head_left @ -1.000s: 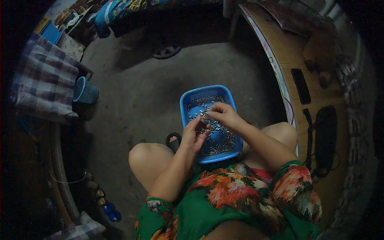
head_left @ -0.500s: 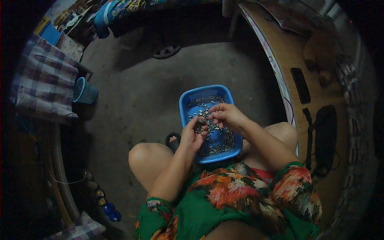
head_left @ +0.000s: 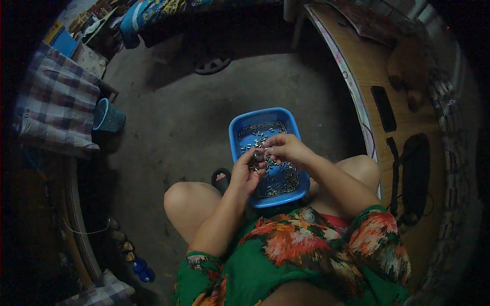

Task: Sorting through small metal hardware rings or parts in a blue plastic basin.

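A blue plastic basket (head_left: 238, 122) in front of my lap holds many small, shiny metal cylinders (head_left: 278, 191). Over its middle, my left hand (head_left: 248, 172) is turned palm up with its fingers curled. A small dark round metal piece (head_left: 259, 154) shows between thumb and fingers, and several of the cylinders seem to lie in the palm beneath it. My right hand (head_left: 287, 149) hovers just to the right, thumb and forefinger pinched beside that round piece. What the pinch holds is too small to make out.
On the right stands a wooden bench (head_left: 367, 61) with a dark flat rectangular object (head_left: 384, 108) and a black bag-like thing (head_left: 415, 173). A blue mesh bin (head_left: 109, 118) is at the left beside a checked cloth (head_left: 58, 97). A dark wheel-like ring (head_left: 212, 65) lies beyond the basket.
The round piece in my left hand has turned, so its dark face shows now. My right hand has shifted slightly left and down, closer to it. The basket stays in place.
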`<state>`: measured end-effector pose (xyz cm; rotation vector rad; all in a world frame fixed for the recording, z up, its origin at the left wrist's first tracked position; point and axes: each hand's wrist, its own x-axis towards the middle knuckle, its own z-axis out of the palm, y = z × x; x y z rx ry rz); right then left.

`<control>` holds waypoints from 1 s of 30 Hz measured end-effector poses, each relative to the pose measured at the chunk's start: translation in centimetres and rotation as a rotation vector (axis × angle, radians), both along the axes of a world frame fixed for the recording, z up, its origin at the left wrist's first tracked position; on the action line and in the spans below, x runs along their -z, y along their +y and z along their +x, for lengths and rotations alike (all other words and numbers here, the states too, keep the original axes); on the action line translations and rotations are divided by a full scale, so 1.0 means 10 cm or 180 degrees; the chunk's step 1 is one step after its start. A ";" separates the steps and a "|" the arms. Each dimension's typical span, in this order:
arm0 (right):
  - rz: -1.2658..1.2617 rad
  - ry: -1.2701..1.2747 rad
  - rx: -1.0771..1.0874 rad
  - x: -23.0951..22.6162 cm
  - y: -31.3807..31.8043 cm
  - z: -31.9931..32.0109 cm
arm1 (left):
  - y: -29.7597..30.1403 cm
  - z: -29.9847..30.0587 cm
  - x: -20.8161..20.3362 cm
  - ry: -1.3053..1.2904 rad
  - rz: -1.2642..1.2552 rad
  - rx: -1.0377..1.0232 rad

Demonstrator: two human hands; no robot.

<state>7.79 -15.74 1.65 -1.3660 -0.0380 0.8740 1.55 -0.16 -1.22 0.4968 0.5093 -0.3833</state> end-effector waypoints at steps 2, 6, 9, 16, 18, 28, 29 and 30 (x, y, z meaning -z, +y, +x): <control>-0.0016 0.0026 -0.0053 -0.01 0.01 0.00 | 0.00 0.00 -0.01 0.0019 0.0018 0.0012; -0.0090 -0.0192 -0.0187 0.01 0.02 -0.01 | 0.00 0.00 0.02 0.0000 0.0063 0.0036; -0.0113 -0.0161 -0.0268 0.06 0.01 0.01 | -0.01 0.00 0.06 -0.0056 0.0002 0.0081; -0.0404 -0.0580 -0.0232 0.02 0.05 -0.02 | 0.00 0.00 0.05 -0.0050 0.0165 0.0063; -0.0382 -0.0679 -0.0227 0.05 0.05 -0.01 | -0.01 0.00 0.02 -0.0006 0.0196 0.0057; 0.0365 -0.0559 -0.0207 -0.01 0.08 -0.05 | 0.04 -0.02 -0.01 -0.0149 -0.0123 0.0437; 0.0363 -0.0556 -0.0180 0.04 0.07 -0.04 | 0.03 -0.01 -0.01 -0.0150 -0.0125 0.0442; 0.0361 -0.0550 -0.0154 0.07 0.05 -0.03 | 0.02 0.00 0.00 -0.0139 -0.0069 0.0427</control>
